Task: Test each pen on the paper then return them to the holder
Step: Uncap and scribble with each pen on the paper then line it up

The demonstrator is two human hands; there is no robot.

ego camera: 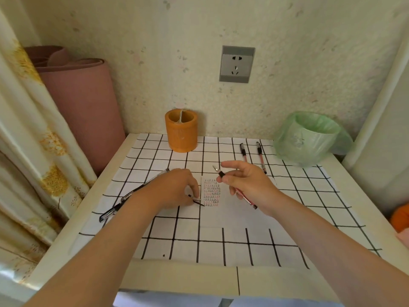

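My right hand [247, 182] pinches an uncapped red pen [243, 197] above the white paper [223, 209], tip pointing up and away. The paper bears rows of small red and black marks. My left hand [177, 189] rests at the paper's left edge and holds a small dark piece [197, 201], perhaps a pen cap. Two black pens [130, 193] lie on the left of the table, partly under my left forearm. Two red pens [253, 157] lie at the back right. The orange cylindrical holder [182, 134] stands at the back centre, with no pens in it.
The white table [177, 282] carries a black-grid cloth [243, 244]. A bin lined with a green bag [309, 138] sits at the back right. A rolled pink mat [81, 107] and a curtain stand on the left. A wall socket [236, 64] is above.
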